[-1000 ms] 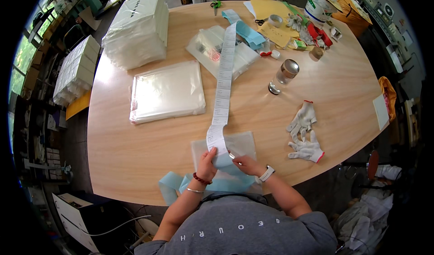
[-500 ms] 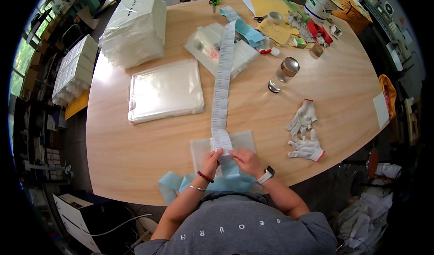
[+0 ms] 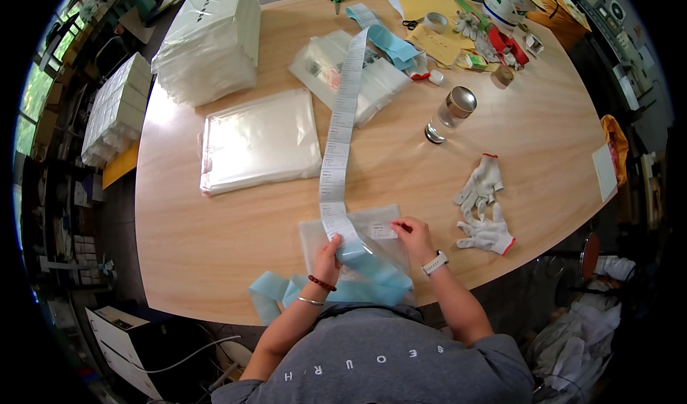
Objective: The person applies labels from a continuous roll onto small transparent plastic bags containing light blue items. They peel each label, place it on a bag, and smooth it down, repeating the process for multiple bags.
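A long strip of white printed labels (image 3: 336, 157) on pale blue backing runs from the far side of the table down to my hands. My left hand (image 3: 328, 259) pinches the strip near its lower end, where bare blue backing (image 3: 376, 264) curls toward me. In the fingertips of my right hand (image 3: 416, 236) is the edge of a single white label (image 3: 382, 230), off the strip. Under both hands lies a clear plastic bag (image 3: 311, 236). Whether the label touches the bag, I cannot tell.
Left of the strip lies a stack of clear bags (image 3: 261, 143), with a tall wrapped stack (image 3: 207, 42) behind. Farther off are more plastic packages (image 3: 318, 64). A glass bottle (image 3: 451, 115) and white gloves (image 3: 486, 229) are on the right, scissors (image 3: 338, 0) at the far edge.
My right hand has moved right, away from the left, with a label now in its fingers. The left hand and the near part of the strip have shifted slightly left.
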### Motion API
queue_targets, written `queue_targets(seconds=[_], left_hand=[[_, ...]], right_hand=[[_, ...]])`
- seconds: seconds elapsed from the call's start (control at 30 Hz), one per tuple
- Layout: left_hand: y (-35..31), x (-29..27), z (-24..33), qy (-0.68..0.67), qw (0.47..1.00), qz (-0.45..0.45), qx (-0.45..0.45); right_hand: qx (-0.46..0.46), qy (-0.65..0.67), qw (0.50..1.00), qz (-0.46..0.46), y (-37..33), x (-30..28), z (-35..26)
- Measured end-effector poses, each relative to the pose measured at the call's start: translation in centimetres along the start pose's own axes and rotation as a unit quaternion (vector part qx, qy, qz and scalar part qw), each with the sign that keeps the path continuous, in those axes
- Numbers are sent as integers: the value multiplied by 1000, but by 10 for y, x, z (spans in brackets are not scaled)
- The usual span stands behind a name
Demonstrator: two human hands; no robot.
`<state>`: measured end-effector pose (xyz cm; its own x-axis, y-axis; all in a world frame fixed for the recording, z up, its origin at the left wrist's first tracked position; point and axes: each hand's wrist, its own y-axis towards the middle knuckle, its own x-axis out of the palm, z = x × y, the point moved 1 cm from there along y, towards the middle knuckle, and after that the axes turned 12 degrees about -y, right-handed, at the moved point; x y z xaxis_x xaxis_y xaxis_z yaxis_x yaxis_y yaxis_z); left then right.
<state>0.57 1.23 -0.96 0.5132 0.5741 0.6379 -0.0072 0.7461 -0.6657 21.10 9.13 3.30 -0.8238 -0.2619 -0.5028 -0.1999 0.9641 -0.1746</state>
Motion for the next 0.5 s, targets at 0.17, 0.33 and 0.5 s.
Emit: queue_targets(seconds=[0.17,0.33,0.5], left_hand=[[-9,13,3,-10,1000,-3,16],[-7,8,0,-3,1000,-4,17],[0,-3,-1,30,999,4,14]], right_hand=[[-23,-22,999,-12,16,9,12],[-86,-143,986,4,19,19,16],[-98,-361,918,131,10,20,-13]])
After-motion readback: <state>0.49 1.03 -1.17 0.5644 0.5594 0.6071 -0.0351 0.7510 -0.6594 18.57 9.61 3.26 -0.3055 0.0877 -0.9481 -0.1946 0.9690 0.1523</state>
